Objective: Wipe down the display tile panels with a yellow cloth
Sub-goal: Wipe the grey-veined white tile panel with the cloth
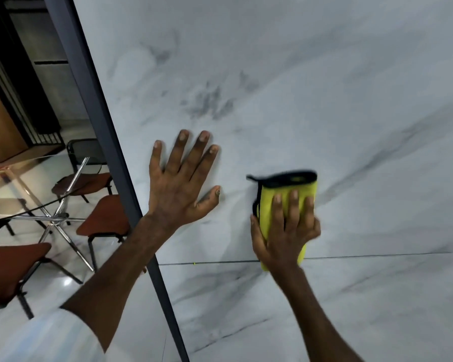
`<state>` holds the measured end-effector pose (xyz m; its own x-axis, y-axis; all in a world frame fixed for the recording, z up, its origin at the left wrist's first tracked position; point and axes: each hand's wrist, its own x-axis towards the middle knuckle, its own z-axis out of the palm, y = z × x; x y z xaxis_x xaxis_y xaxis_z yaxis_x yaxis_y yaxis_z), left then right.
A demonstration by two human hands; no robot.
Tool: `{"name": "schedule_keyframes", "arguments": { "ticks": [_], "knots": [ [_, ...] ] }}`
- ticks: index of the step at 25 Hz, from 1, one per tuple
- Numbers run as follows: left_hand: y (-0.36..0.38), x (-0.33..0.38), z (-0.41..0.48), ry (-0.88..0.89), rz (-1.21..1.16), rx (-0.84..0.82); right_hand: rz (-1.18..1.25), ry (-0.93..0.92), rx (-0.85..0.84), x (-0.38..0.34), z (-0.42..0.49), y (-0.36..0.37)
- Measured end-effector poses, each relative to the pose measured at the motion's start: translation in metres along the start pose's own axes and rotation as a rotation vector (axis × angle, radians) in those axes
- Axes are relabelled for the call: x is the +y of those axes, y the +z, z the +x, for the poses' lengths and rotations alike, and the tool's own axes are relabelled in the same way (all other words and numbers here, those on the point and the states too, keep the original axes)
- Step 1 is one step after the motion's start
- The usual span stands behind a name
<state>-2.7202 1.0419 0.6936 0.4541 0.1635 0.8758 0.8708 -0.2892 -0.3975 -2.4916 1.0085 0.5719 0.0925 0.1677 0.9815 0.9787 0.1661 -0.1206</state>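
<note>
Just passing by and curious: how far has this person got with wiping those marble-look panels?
Done: impossible to tell; the upper panel shows only grey veining, no wipe marks. In hand: the right hand presses the yellow cloth flat at the seam, while the left hand rests flat on the upper panel. Left: seemingly the lower panel below the seam.

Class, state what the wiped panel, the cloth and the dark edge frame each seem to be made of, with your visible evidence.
Tile panel: likely glazed ceramic or porcelain, marble-look; grey veins, faint sheen, thin joint line.
Yellow cloth: soft, matte fabric, perhaps microfibre; black stitched edging.
Edge frame: probably painted metal, matte dark grey; slim, straight profile.
</note>
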Motion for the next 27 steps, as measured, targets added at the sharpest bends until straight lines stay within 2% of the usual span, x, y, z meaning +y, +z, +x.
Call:
{"name": "schedule_keyframes", "arguments": {
  "ticks": [3, 5, 7, 10, 13, 16, 20, 22, 24, 27],
  "knots": [
    [-0.003, 0.002, 0.004, 0.015, 0.025, -0.017, 0.032, 0.034, -0.052, -0.006, -0.037, 0.007],
    [-0.015, 0.0, 0.005, 0.011, -0.093, -0.037, 0.048, 0.09, -0.051, -0.018, -0.023, 0.002],
    [-0.032, -0.017, 0.01, 0.015, -0.124, 0.0, 0.057, 0.054, -0.024, -0.03, 0.022, -0.001],
    [-0.053, -0.061, 0.031, -0.071, -0.036, 0.07, 0.028, 0.044, 0.063, -0.054, 0.135, -0.012],
    [-0.048, -0.081, 0.038, -0.07, 0.049, 0.003, -0.009, 0.116, 0.127, -0.081, 0.19, -0.016],
    [-0.036, -0.08, 0.033, -0.027, 0.047, 0.009, -0.049, 0.088, 0.112, -0.083, 0.137, -0.003],
    [-0.035, -0.081, 0.034, -0.04, 0.014, 0.034, -0.084, 0.079, -0.049, -0.08, -0.004, 0.012],
    [-0.038, -0.081, 0.035, -0.039, -0.02, 0.019, -0.08, 0.107, -0.087, -0.086, -0.037, 0.013],
    [-0.04, -0.081, 0.035, -0.014, -0.041, 0.007, -0.088, 0.106, -0.094, -0.092, -0.023, 0.012],
    [-0.054, -0.081, 0.04, -0.002, -0.144, 0.024, -0.074, 0.052, -0.015, -0.1, 0.074, 0.008]
  ]
}}
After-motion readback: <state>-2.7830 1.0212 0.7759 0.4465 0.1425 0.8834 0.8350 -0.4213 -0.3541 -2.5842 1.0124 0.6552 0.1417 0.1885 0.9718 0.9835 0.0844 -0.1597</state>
